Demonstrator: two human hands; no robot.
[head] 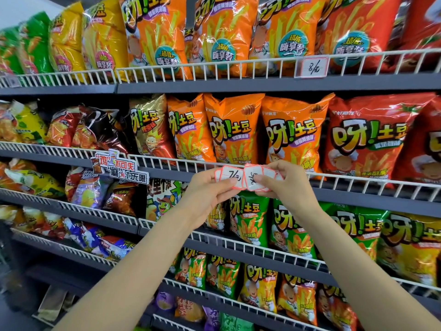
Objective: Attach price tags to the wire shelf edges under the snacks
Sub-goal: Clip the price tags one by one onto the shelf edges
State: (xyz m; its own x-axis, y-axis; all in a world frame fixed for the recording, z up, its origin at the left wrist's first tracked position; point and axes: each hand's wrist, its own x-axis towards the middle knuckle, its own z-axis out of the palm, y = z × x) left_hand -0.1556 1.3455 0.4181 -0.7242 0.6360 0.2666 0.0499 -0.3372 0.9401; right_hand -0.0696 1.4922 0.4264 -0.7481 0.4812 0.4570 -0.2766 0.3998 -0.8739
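Observation:
Both my hands are raised in front of the second wire shelf edge (338, 181), below the orange snack bags (232, 130). My left hand (206, 194) pinches a white price tag with a red border (230, 178), handwritten in black. My right hand (286, 185) pinches a small stack of similar red-bordered tags (256, 179), touching the left tag's edge. One tag in a clear holder (311, 67) hangs on the top wire shelf edge (214, 65), under the large orange bags.
Several wire-fronted shelves hold snack bags: red ones (367, 137) to the right, green ones (248, 218) on the shelf below. A promotional sign (119, 170) sticks out from the second shelf's rail left of my hands. The floor shows at the bottom left.

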